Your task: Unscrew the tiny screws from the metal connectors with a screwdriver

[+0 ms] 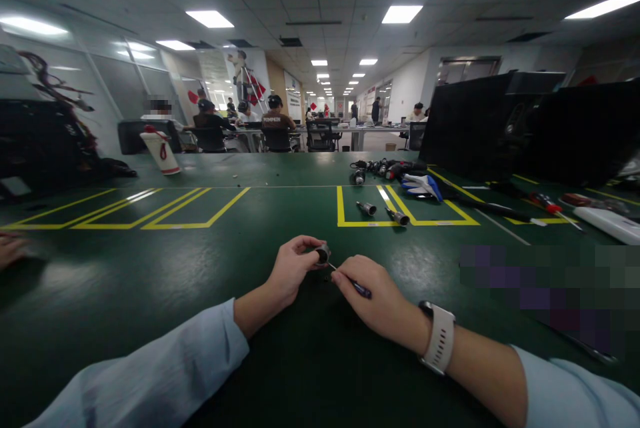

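Note:
Between the thumb and fingers of my left hand [295, 268] is a small round metal part [323, 254], its dark hollow end turned toward my right hand. My right hand [373, 291] is closed around a small screwdriver [361, 290] with a dark handle. Its thin shaft points up and left to the metal part; whether the tip touches it cannot be made out. A tiny dark bit [326, 278] lies on the table just below. Farther off, two metal cylindrical pieces [367, 208] [399, 217] lie by the yellow tape.
The green table [200, 281] carries yellow tape outlines. Cables and tools [390, 168], a blue-and-white glove [421, 187] and a red-handled screwdriver [547, 203] lie right. A white cup [161, 150] stands back left. Another person's hand [11, 249] is at the left edge. Black monitors [480, 128] stand right.

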`<state>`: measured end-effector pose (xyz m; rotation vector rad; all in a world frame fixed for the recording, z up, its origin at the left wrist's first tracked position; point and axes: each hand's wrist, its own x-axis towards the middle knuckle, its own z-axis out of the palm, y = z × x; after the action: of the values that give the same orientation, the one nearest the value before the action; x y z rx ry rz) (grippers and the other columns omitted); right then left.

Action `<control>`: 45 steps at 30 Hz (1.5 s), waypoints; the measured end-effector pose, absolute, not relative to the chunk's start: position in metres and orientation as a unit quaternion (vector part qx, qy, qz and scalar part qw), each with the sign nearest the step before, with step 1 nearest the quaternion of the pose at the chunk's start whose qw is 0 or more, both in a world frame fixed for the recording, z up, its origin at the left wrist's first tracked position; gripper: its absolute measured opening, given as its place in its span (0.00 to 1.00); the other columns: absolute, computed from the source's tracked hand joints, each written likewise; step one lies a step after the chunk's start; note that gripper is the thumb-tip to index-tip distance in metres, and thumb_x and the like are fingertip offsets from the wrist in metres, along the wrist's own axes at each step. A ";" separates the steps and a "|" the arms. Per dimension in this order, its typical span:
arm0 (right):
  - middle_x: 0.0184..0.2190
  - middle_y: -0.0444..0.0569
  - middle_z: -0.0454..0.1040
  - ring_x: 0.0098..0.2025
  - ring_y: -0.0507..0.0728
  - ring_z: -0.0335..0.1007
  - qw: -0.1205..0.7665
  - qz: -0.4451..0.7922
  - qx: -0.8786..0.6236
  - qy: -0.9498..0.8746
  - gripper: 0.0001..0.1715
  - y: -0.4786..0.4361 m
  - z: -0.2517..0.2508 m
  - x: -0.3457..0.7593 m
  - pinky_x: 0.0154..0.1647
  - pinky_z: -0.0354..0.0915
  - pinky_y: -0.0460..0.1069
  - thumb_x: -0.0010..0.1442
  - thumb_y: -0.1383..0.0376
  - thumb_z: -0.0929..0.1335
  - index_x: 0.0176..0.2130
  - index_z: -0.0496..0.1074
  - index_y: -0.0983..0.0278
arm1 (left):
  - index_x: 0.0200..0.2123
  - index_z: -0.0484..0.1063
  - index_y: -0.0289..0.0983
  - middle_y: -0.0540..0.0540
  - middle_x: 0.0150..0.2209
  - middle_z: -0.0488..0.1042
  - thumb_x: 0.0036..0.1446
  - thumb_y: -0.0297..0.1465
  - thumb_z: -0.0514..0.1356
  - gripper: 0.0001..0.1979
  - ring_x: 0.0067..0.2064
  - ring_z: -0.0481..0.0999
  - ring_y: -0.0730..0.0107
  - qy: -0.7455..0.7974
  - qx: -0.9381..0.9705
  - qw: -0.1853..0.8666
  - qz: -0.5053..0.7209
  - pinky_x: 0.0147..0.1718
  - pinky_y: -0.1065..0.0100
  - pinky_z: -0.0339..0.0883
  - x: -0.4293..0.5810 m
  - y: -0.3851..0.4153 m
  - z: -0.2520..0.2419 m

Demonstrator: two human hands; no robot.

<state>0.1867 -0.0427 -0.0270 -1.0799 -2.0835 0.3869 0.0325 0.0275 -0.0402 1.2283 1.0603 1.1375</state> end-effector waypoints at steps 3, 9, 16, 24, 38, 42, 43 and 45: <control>0.27 0.47 0.71 0.30 0.52 0.65 0.387 0.159 -0.427 -0.802 0.13 -0.045 -0.024 0.187 0.33 0.60 0.48 0.62 0.66 0.60 0.28 0.69 0.64 | 0.29 0.70 0.32 0.42 0.36 0.75 0.40 0.24 0.64 0.09 0.36 0.76 0.65 0.450 0.520 0.544 0.481 0.32 0.66 0.72 0.032 0.029 -0.041; 0.18 0.44 0.67 0.24 0.51 0.64 0.424 0.289 -0.474 -0.716 0.22 -0.046 -0.019 0.192 0.28 0.60 0.47 0.62 0.62 0.58 0.20 0.67 0.65 | 0.30 0.71 0.32 0.43 0.37 0.74 0.41 0.23 0.63 0.08 0.36 0.75 0.67 0.453 0.516 0.531 0.496 0.35 0.66 0.73 0.029 0.032 -0.044; 0.19 0.44 0.66 0.24 0.51 0.64 0.404 0.349 -0.504 -0.679 0.21 -0.040 -0.020 0.190 0.28 0.60 0.47 0.61 0.61 0.59 0.22 0.68 0.66 | 0.31 0.71 0.32 0.45 0.34 0.73 0.41 0.21 0.62 0.09 0.36 0.75 0.68 0.445 0.502 0.554 0.493 0.37 0.66 0.73 0.031 0.029 -0.041; 0.19 0.43 0.66 0.24 0.51 0.64 0.374 0.293 -0.474 -0.741 0.21 -0.038 -0.023 0.192 0.28 0.59 0.46 0.62 0.62 0.58 0.22 0.67 0.65 | 0.30 0.71 0.32 0.44 0.35 0.73 0.41 0.20 0.61 0.09 0.36 0.75 0.67 0.441 0.502 0.554 0.497 0.36 0.65 0.73 0.031 0.029 -0.041; 0.15 0.42 0.62 0.20 0.49 0.60 0.319 0.391 -0.420 -0.754 0.23 -0.038 -0.009 0.199 0.25 0.58 0.46 0.61 0.62 0.59 0.18 0.64 0.65 | 0.35 0.72 0.33 0.44 0.36 0.73 0.42 0.21 0.61 0.13 0.38 0.75 0.66 0.434 0.518 0.560 0.478 0.40 0.64 0.72 0.028 0.033 -0.047; 0.17 0.42 0.64 0.22 0.50 0.62 0.377 0.437 -0.421 -0.700 0.23 -0.038 -0.017 0.194 0.26 0.60 0.46 0.61 0.58 0.59 0.20 0.67 0.66 | 0.36 0.72 0.32 0.43 0.36 0.74 0.42 0.19 0.60 0.14 0.38 0.76 0.66 0.444 0.505 0.567 0.476 0.40 0.65 0.72 0.030 0.031 -0.044; 0.17 0.43 0.65 0.22 0.50 0.62 0.389 0.434 -0.417 -0.698 0.23 -0.039 -0.019 0.194 0.27 0.60 0.46 0.61 0.58 0.60 0.20 0.67 0.66 | 0.36 0.72 0.31 0.43 0.36 0.74 0.42 0.19 0.60 0.14 0.38 0.76 0.66 0.446 0.501 0.568 0.477 0.40 0.66 0.72 0.030 0.030 -0.043; 0.17 0.43 0.65 0.22 0.51 0.63 0.413 0.420 -0.405 -0.699 0.23 -0.041 -0.021 0.194 0.27 0.60 0.47 0.61 0.57 0.60 0.20 0.68 0.66 | 0.36 0.72 0.31 0.43 0.36 0.74 0.42 0.18 0.60 0.14 0.38 0.76 0.66 0.446 0.495 0.570 0.481 0.40 0.66 0.72 0.030 0.031 -0.043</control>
<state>0.1937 -0.0408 -0.0206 -1.0188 -1.7579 1.0570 0.0302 0.0306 -0.0431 1.1617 1.0476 1.1278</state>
